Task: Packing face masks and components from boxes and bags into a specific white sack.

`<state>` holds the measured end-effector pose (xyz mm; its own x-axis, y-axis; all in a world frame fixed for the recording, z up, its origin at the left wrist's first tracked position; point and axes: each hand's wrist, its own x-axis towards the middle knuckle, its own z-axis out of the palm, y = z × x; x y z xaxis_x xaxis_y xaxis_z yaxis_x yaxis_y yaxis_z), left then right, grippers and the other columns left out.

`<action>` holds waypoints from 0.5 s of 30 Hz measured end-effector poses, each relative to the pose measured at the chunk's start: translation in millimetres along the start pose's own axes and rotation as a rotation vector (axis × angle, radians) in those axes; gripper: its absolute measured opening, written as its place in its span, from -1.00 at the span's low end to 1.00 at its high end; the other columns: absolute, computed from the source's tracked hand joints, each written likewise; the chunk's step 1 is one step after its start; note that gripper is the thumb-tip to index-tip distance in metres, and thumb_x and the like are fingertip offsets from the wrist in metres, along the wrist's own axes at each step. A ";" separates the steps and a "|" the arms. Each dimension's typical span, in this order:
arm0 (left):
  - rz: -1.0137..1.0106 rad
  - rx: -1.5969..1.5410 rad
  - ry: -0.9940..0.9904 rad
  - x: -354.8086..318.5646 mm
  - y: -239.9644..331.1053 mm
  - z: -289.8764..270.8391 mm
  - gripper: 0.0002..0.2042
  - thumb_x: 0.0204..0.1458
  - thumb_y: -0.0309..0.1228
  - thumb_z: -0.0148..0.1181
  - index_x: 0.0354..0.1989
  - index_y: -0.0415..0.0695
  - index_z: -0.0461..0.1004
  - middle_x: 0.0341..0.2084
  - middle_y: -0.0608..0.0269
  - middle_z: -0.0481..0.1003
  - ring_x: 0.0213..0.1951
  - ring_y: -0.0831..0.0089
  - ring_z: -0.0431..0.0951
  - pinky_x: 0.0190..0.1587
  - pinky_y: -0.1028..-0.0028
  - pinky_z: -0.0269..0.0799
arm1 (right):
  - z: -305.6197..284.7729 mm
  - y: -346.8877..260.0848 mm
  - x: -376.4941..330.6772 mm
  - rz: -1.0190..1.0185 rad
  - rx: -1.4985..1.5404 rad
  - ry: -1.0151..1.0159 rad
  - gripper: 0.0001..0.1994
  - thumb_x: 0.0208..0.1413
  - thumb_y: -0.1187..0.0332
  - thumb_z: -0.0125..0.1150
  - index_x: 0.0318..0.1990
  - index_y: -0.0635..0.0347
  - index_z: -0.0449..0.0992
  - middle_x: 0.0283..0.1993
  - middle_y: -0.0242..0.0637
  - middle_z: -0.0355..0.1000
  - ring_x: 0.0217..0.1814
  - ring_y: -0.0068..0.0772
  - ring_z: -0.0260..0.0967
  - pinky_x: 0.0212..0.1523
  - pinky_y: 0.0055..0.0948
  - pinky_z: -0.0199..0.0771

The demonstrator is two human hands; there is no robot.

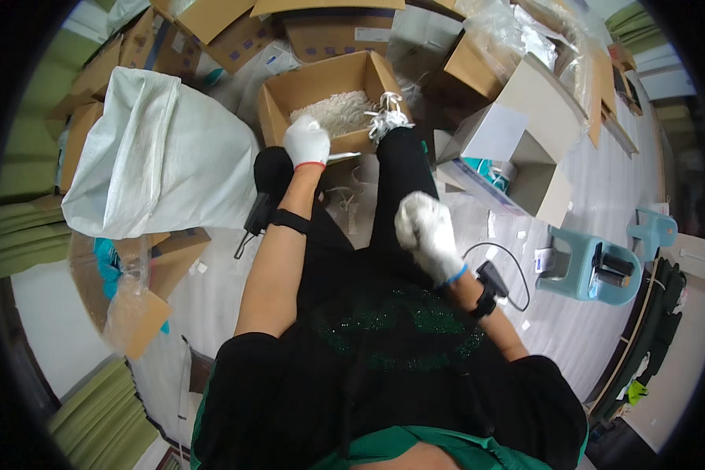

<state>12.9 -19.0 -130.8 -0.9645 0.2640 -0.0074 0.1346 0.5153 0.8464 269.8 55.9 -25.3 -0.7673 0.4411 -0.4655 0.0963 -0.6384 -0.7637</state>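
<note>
My left hand, in a white glove with a red cuff, is closed above my left knee. From it a thin white strip sticks out to the right. My right hand, in a white glove with a blue cuff, is curled shut over my right thigh. Whatever it may hold is hidden by the fingers. Ahead of my knees stands an open cardboard box with a heap of white cord-like pieces inside. A bunch of white strings hangs over the box's right corner, by my right knee.
A big white woven sack bulges at the left. To the right is an open white-lined carton with teal packets inside. A light-blue plastic stool with dark cylinders on it stands farther right. More cartons line the far side.
</note>
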 end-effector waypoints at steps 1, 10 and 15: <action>-0.071 -0.071 -0.109 -7.6 29.3 -14.7 -0.93 -0.16 -0.50 0.22 -0.56 -0.18 0.44 -0.66 0.11 0.47 -0.64 0.34 0.48 -0.54 0.26 0.36 | -3.3 -1.7 11.9 0.059 0.000 -0.022 -0.92 0.03 0.57 0.04 -0.38 0.18 0.45 -0.56 -0.40 0.34 -0.68 -0.63 0.14 -0.71 -0.62 0.06; 0.342 0.219 -0.229 -41.3 69.3 -33.7 -0.91 -0.14 -0.49 0.20 -0.44 -0.20 0.49 -0.51 -0.03 0.53 -0.40 0.05 0.57 -0.30 0.28 0.46 | 42.1 -40.6 80.2 -0.225 -0.327 -0.201 -0.81 0.21 0.27 0.16 -0.26 0.22 0.48 -0.43 -0.44 0.43 -0.51 -0.62 0.32 -0.49 -0.64 0.33; 0.373 0.151 -0.330 -52.9 66.3 -30.5 -0.79 -0.07 -0.47 0.22 -0.22 -0.16 0.54 -0.34 -0.07 0.57 -0.17 0.00 0.59 -0.13 0.29 0.48 | 49.6 -44.3 86.4 -0.688 -1.033 -0.220 -0.82 0.06 0.34 0.29 -0.21 0.17 0.51 -0.32 -0.17 0.54 -0.26 -0.24 0.54 -0.21 -0.35 0.52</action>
<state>65.9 -23.7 -58.0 -0.7250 0.6826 0.0921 0.5102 0.4424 0.7376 167.8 91.0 -9.5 -0.9353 0.3077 0.1750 0.0092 0.5155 -0.8569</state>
